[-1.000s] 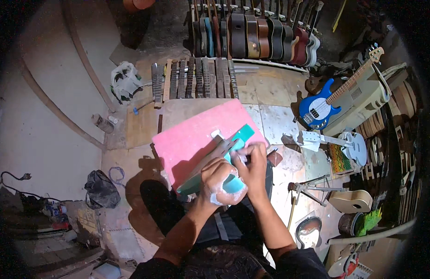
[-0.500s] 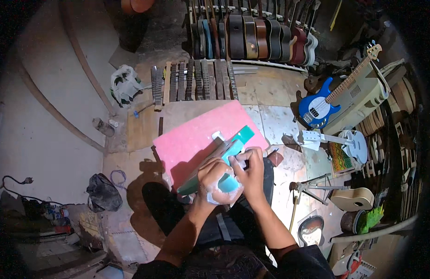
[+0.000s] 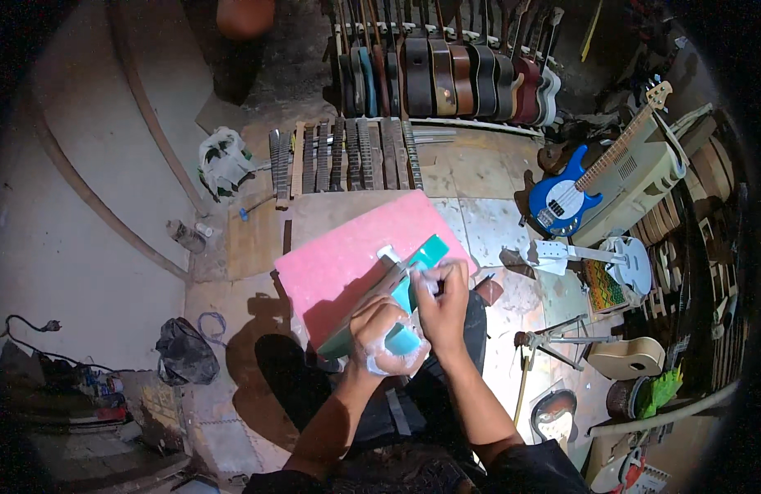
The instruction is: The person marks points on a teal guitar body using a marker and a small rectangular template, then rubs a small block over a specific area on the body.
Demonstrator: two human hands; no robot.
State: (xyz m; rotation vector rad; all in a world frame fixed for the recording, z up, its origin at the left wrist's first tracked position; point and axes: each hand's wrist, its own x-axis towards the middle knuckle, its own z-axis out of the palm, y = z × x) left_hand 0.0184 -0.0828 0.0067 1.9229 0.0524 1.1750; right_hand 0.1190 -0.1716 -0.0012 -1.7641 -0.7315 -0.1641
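A teal-green piece of hard material (image 3: 430,249) with a greyish side and edge lies diagonally over a pink board (image 3: 323,263), its far end toward the upper right. My left hand (image 3: 383,333), smeared with white residue, is wrapped round the near part of the piece, whose teal surface shows among the fingers. My right hand (image 3: 444,300) is just right of it, fingers closed in a pinch on a small pale lilac pad (image 3: 427,283) pressed to the piece's right side. A small white item (image 3: 385,250) sits beside the piece's upper-left edge; what it is, I cannot tell.
Guitar necks (image 3: 341,155) lie in a row beyond the board, before a rack of guitars (image 3: 457,78). At right are a blue bass (image 3: 563,198), a white guitar (image 3: 626,267), a metal stand (image 3: 565,337) and wooden parts. A black bag (image 3: 185,351) lies left, near the wall.
The whole view has shifted slightly downward in the frame, hands, board and room together. My right fingers have moved only a little on the teal piece; both hands keep their hold.
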